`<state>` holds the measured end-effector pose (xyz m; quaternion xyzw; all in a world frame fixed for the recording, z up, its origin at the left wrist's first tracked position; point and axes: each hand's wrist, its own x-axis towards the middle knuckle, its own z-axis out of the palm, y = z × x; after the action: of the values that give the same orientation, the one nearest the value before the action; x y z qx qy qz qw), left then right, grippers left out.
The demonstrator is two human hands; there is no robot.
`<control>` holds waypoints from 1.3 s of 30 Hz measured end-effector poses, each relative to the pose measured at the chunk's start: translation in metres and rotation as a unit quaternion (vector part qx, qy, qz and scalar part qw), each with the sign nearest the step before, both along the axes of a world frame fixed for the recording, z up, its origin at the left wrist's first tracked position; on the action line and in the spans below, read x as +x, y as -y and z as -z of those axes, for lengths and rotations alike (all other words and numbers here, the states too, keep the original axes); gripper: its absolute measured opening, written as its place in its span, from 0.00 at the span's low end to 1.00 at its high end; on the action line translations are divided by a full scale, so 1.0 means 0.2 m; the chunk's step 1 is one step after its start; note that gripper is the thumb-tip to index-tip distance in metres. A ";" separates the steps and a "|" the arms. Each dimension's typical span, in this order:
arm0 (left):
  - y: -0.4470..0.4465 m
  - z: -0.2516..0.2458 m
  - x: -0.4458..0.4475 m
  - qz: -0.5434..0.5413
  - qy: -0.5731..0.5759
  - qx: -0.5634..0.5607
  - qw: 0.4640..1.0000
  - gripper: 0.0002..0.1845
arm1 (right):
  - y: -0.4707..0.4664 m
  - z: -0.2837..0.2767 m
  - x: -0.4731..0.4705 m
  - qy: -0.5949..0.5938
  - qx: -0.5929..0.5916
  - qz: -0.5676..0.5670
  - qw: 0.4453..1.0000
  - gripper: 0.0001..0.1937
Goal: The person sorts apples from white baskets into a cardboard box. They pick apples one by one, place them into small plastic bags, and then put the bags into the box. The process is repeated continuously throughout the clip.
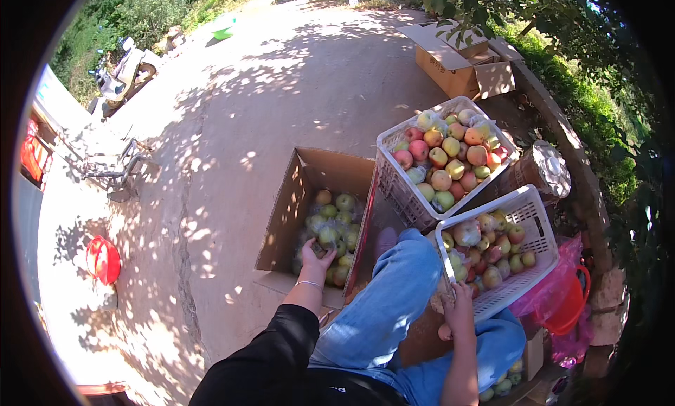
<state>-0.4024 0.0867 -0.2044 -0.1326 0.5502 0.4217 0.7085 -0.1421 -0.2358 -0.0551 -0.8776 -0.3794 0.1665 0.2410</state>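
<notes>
My left hand [317, 257] reaches down into an open cardboard box [279, 221] part filled with green apples [328, 235], some in clear plastic. Its thumb and fingers curve around a dark gap beside the apples; whether it holds one is unclear. My right hand [457, 305] is at the near rim of a white plastic crate [514, 295] holding red and green apples [492, 277]. Whether its fingers grip the rim cannot be made out. Beyond it stands a fuller crate [398, 192], heaped with red and yellow-green apples [451, 146].
Open cardboard cartons [445, 71] stand by the curb at the upper right. A red plastic basket [567, 305] and pink plastic bag lie right of the near crate. Another box with apples [503, 385] sits by my right leg. A red object [103, 260] and scooter [118, 79] are at the left.
</notes>
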 end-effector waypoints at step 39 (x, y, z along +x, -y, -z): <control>0.80 -1.14 0.72 0.539 0.531 0.183 0.627 0.29 | 0.42 -0.23 0.30 -0.580 0.576 0.303 0.490 0.08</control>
<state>-0.2584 -0.0732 0.0230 0.1193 -0.0366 -0.0874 0.9883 -0.0827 -0.3198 -0.0094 -0.3094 0.1240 0.2992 0.8941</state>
